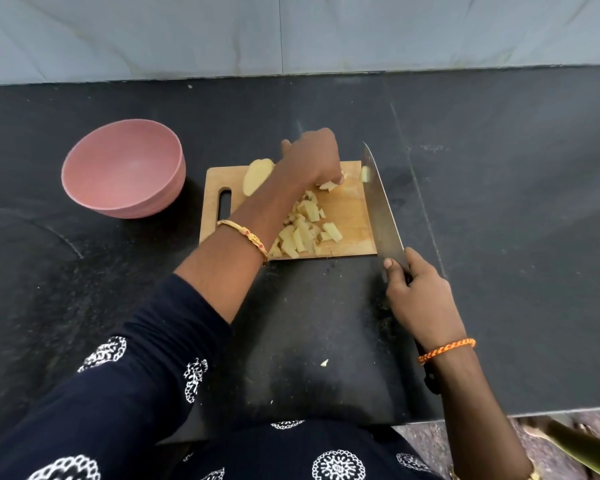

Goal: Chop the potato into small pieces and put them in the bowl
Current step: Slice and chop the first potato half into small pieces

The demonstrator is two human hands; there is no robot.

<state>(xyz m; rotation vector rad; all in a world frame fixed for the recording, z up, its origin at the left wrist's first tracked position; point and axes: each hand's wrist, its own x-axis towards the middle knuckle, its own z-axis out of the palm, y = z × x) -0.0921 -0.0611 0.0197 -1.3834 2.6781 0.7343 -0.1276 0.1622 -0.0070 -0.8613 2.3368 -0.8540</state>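
A wooden cutting board [350, 216] lies on the black counter. A pile of cut potato pieces [303, 230] covers its near middle. An uncut potato half [255, 176] rests at the board's far left corner. My left hand [312, 157] reaches over the board, its fingers closed on a potato piece [328, 185] near the far edge. My right hand [418, 292] grips the handle of a large knife [381, 206], whose blade runs along the board's right edge. One small piece sticks to the blade near its tip. The pink bowl [123, 168] stands empty to the board's left.
A stray potato bit [324, 363] lies on the counter near me. The counter's front edge [534, 410] runs at lower right, with floor beyond. A grey tiled wall [291, 32] rises behind the counter.
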